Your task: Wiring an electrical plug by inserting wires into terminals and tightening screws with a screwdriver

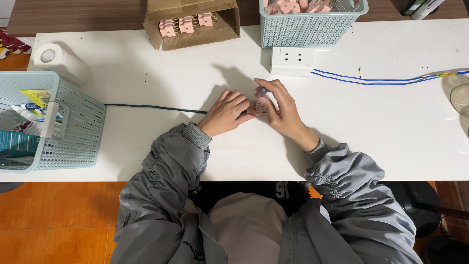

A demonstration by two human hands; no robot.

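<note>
Both my hands meet at the middle of the white table [146, 146]. My left hand [225, 113] lies curled on the table and pins a small pink part [257, 111] under its fingertips. My right hand [281, 108] pinches a thin pen-like tool [260, 94] and holds its tip down on that pink part. A dark cable [151, 107] runs in from the left and ends under my left hand. Most of the part is hidden by my fingers.
A cardboard box [195, 36] with pink parts and a pale blue basket [312, 27] of pink parts stand at the back. A white socket block [293, 61] with blue wires [381, 79] lies behind my hands. Another blue basket [73, 127] and a paper roll [61, 61] stand left.
</note>
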